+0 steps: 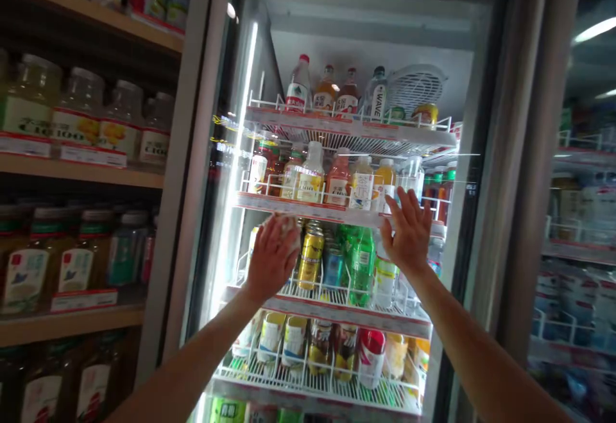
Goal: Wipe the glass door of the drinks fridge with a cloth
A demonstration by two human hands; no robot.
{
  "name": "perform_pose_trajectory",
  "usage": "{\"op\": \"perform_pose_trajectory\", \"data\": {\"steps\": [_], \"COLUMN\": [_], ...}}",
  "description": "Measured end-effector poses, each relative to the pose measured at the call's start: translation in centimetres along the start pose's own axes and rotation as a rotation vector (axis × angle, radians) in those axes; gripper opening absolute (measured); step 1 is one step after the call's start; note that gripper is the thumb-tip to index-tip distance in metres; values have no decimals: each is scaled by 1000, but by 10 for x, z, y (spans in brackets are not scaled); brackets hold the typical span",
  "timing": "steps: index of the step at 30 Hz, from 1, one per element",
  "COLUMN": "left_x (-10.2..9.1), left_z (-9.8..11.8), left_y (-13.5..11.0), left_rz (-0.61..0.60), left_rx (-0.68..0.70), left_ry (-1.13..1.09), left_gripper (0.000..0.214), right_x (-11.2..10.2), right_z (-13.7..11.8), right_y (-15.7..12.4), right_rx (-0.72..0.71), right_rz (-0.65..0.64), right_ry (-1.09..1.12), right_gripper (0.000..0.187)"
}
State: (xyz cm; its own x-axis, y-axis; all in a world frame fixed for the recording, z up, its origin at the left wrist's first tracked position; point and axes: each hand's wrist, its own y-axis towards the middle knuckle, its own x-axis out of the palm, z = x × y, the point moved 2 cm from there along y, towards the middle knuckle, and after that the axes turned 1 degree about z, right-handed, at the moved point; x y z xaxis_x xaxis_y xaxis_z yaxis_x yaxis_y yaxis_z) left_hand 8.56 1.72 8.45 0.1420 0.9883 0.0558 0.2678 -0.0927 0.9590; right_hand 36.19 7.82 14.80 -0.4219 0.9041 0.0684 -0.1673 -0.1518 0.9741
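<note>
Holding cloth [292, 225], L hand [270, 259]; R hand [408, 230] spread, nr fridge [360, 41].

– What's on the top shelf [356, 127]?
– Bottles [298, 86], standing up.
– And the third shelf [332, 311] down?
– Gold cans [310, 259] and green bottles [362, 266], with more drinks beside them.

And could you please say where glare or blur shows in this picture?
Head view: a light strip glares white at left inside the cooler; reflected lamps streak the right-hand glass; bottles on the left shelves look dim and soft.
</note>
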Motion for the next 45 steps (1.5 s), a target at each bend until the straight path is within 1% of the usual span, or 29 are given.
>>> {"op": "perform_pose_trajectory", "data": {"steps": [1, 2, 3, 6, 7, 8, 9, 11, 12, 13, 14, 17, 18, 20, 23, 24, 25, 29, 30, 31, 33, 34, 35, 36, 39, 40, 41, 42, 45], "left_x": [1, 1, -1, -6, -7, -7, -7, -5, -4, -4, -5, -10, -11, -9, -2, 1, 3, 8, 9, 12, 17, 19, 20, 20, 18, 18, 18, 19, 22], "left_z": [3, 3, 0, -16, -18, -16, -11, 1, 4, 4, 0, -19, -21, -14, 9, 14, 16, 10, 12, 17, 28, 30, 28, 22, -2, -5, -4, 1, 29], "left_y": [-4, -6, -8, -9, -10, -12, -14, -19, -22, -23, -23, -18, -16, -14, -12, -9, -5, 20, 25, 29, 35, 37, 40, 44, 55, 57, 59, 59, 60], "left_rz": [-41, -54, -35, 84, 97, 91, 61, -32, -66, -78, -63, 72, 99, 88, -61, -93, -97, 55, 61, 42, -40, -73, -78, -53, 100, 123, 114, 76, -84], "left_rx": [55, 65, 23, -221, -258, -249, -193, -12, 46, 53, 7, -239, -270, -206, 65, 116, 116, -133, -124, -52, 161, 229, 238, 183, -126, -168, -163, -116, 78], "left_ry": [-1, 10, 32, 89, 85, 70, 47, 6, 0, 6, 19, 60, 57, 20, -51, -55, -48, -10, -22, -42, -77, -79, -70, -54, -20, -27, -41, -63, -176], "left_gripper": [53, 53, 53, 54, 54, 55, 56, 56, 55, 54, 54, 55, 55, 56, 55, 54, 53, 54, 54, 54, 51, 49, 48, 47, 48, 49, 51, 52, 59], "right_x": [0, 0, 0, 0, 0, 1, 1, 0, 0, 0, 0, 0, 0, 0, 0, 0, 0, -1, -1, 0, 0, 0, 0, 0, 0, 0, 0, 0, 0], "right_z": [0, 0, 0, 0, 0, 0, 0, 0, 0, 0, 0, -1, -1, -1, -1, 0, 0, 0, 0, 0, 0, 0, 1, 1, 0, -1, -1, -1, 1], "right_y": [0, 0, 0, -1, -1, -1, -1, -1, -1, 0, 0, 0, 0, 0, 0, 0, 0, 0, 0, 0, -1, -1, -1, -1, -1, -1, 0, 0, -1], "right_rx": [-1, -3, -3, 4, 7, 9, 9, 10, 11, 13, 14, 7, 3, -1, 0, 1, 1, 1, 0, -2, -2, 0, 2, 3, 2, 4, 6, 9, 8], "right_rz": [0, 1, 3, -1, -7, -11, -11, -7, -6, -5, -5, 3, 9, 13, 15, 16, 17, 14, 13, 13, 13, 13, 13, 13, 11, 10, 10, 11, 17], "right_ry": [1, 3, 2, 3, 5, 8, 11, 14, 12, 8, 3, -13, -16, -15, -10, -9, -8, -8, -9, -10, -10, -9, -7, -3, 4, 4, 4, 4, 5], "right_gripper": [46, 47, 47, 48, 49, 50, 50, 49, 49, 48, 47, 45, 45, 45, 45, 44, 44, 44, 44, 44, 43, 44, 45, 45, 48, 48, 48, 48, 45]}}
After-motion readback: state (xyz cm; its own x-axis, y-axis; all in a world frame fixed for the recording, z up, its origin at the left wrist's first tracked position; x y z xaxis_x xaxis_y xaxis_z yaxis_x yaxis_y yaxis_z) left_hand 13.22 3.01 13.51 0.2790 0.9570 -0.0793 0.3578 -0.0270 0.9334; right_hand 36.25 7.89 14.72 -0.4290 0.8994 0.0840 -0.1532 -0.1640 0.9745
